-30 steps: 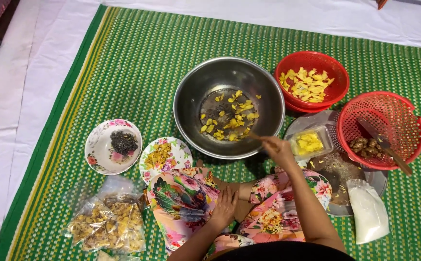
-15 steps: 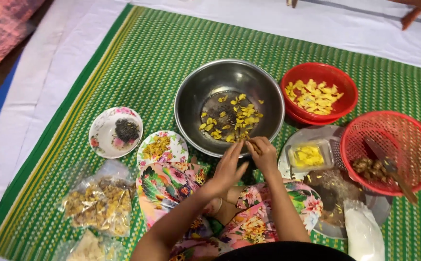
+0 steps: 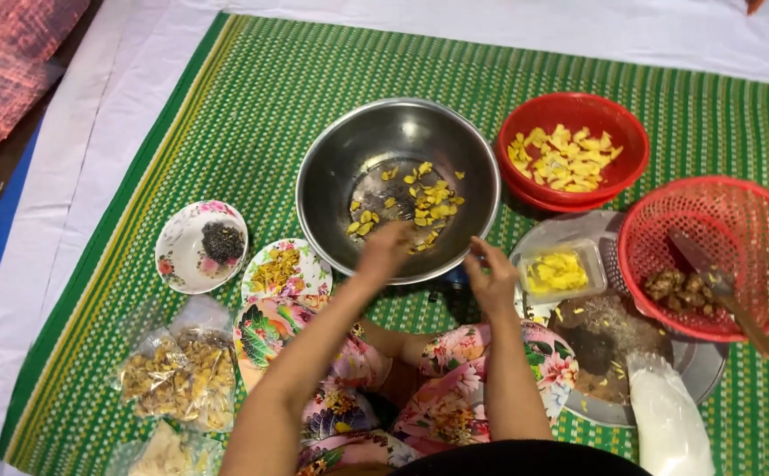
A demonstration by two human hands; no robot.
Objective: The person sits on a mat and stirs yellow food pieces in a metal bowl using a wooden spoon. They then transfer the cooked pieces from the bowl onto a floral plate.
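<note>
The left hand [image 3: 384, 251] reaches over the near rim of the steel bowl [image 3: 332, 176], blurred; whether its fingers are closed cannot be told. The right hand [image 3: 493, 280] sits just outside the rim, fingers curled loosely, with nothing visibly gripped. Yellow pieces [image 3: 424, 204] lie on the bowl bottom. The bowl rests on a green mat [image 3: 226, 115]. To its right: a red bowl [image 3: 631, 145] of yellow pieces, and a red basket [image 3: 755, 220] holding a knife [image 3: 711, 273]. To its left: two floral plates [image 3: 182, 260] and clear bags [image 3: 177, 375].
</note>
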